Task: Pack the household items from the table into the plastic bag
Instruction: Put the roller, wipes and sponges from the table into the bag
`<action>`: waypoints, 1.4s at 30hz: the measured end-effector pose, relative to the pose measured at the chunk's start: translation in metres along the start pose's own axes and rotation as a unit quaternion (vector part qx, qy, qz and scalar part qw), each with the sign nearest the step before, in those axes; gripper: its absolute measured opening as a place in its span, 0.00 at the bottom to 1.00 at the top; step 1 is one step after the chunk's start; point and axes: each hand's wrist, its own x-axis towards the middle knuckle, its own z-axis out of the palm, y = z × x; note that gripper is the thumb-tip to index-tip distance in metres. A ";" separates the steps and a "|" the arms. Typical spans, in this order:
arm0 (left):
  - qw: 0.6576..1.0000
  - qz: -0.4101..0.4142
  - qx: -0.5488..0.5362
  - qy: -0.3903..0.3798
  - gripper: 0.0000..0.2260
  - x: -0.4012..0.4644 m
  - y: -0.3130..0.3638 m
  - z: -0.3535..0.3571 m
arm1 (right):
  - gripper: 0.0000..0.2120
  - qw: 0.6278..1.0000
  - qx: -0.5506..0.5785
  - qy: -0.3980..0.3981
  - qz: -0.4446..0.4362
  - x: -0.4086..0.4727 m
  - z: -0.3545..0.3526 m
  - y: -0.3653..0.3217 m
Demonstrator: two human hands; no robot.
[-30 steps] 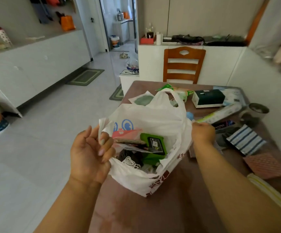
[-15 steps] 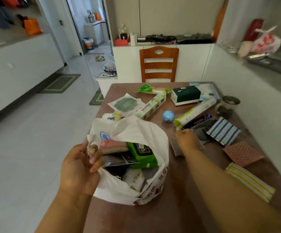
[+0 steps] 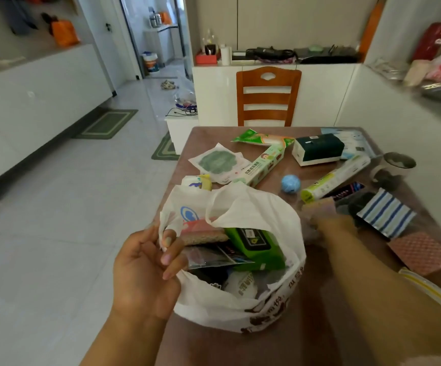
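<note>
I am holding the near-left rim of the white printed plastic bag (image 3: 240, 302) with my left hand (image 3: 145, 270), fingers (image 3: 170, 241) pinched closed on the thin film so that the mouth is gaping upward on the brown tabletop (image 3: 319, 326). Inside it a green wipes pack (image 3: 256, 247) and some dark sachets are already lying, so I am judging the packing to be partly done. My right hand (image 3: 330, 225) is reaching just past the bag's right rim, and it is blurred; it seems to be closing on a small pinkish flat pad (image 3: 317, 203) at its tips, but I cannot tell whether the fingers are truly gripping it or only touching it. What matters for the coming move is this: the pad is lying to the right of the bag's opening and slightly beyond it, close beside the rim, so the right hand is plainly the nearer one and the carry is a short one leftward and toward me, over the rim and down. Further out, the long yellow-green roll in clear wrap (image 3: 335, 178) is lying with its long axis running diagonally from near-left to far-right, and the long green-and-white carton (image 3: 264, 166) is lying on a similar slant; both, I am thinking, will need turning end-down to enter. The blue-and-white striped cloth (image 3: 385, 212) is resting well to the right.
</note>
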 end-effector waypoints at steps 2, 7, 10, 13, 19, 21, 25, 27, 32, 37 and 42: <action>1.000 0.013 -0.010 0.006 0.10 -0.001 0.003 -0.001 | 0.32 0.983 0.138 0.073 -0.101 -0.028 -0.019 -0.025; 0.998 0.047 -0.025 0.030 0.08 -0.003 0.005 -0.004 | 0.13 0.835 0.324 -0.263 -0.359 -0.140 -0.048 -0.065; 0.998 0.056 -0.015 0.040 0.07 -0.006 0.008 -0.005 | 0.10 0.814 -0.065 -0.388 -0.427 -0.177 -0.021 -0.063; 0.998 0.051 -0.018 0.031 0.08 -0.009 0.008 -0.005 | 0.12 0.767 -0.268 -0.265 -0.519 -0.171 0.007 -0.047; 1.000 0.026 -0.012 0.001 0.09 -0.006 -0.005 0.003 | 0.08 0.876 -0.027 -0.122 -0.466 -0.139 -0.020 -0.032; 1.000 0.014 -0.013 -0.006 0.10 -0.004 -0.012 0.008 | 0.08 0.894 -0.024 -0.096 -0.437 -0.124 -0.022 -0.024; 1.000 -0.002 0.008 -0.012 0.07 0.001 -0.025 0.014 | 0.12 0.925 -0.035 0.043 -0.375 -0.073 -0.032 0.000; 1.000 -0.014 0.019 -0.013 0.09 0.002 -0.032 0.016 | 0.15 0.935 -0.090 0.114 -0.323 -0.037 -0.048 0.023; 0.999 -0.031 0.020 -0.025 0.10 0.006 -0.046 0.022 | 0.19 0.954 -0.281 0.087 -0.048 0.020 -0.090 0.095; 0.998 -0.040 0.027 -0.028 0.10 0.009 -0.059 0.030 | 0.27 0.929 -0.365 0.057 0.024 0.026 -0.101 0.124; 0.998 -0.041 0.037 -0.032 0.17 0.014 -0.068 0.037 | 0.29 0.924 -0.374 0.007 0.075 0.031 -0.118 0.112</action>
